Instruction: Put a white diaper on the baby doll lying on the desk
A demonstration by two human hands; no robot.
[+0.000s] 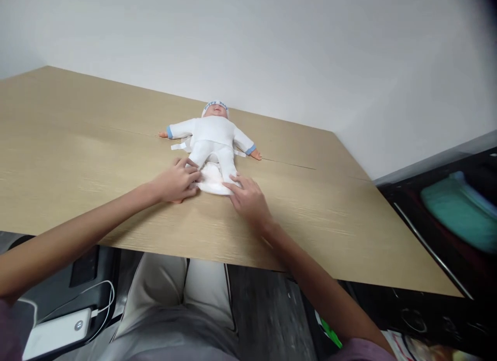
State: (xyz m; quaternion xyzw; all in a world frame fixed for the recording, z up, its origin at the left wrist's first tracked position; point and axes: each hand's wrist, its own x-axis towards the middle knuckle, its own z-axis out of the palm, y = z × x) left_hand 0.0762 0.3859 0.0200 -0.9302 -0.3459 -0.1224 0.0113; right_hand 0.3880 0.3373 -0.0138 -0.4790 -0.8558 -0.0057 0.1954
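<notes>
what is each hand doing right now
Left hand: curled at one edge of the diaper, grip unclear.
Right hand: at its opposite edge, grip unclear.

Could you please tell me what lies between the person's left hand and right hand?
In the head view, the near end of a white, diaper-like pad and part of the doll's legs lie between the left hand and right hand.

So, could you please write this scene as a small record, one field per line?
doll: on its back, white outfit, blue cuffs
pad: white, diaper-like, partly under the doll
left hand: bent fingers at one leg and the pad's edge
right hand: fingers at the pad's near edge, by the other leg
grip: unclear for both hands
table: light wood look, bearing the doll
power bank: white, below table level
</notes>
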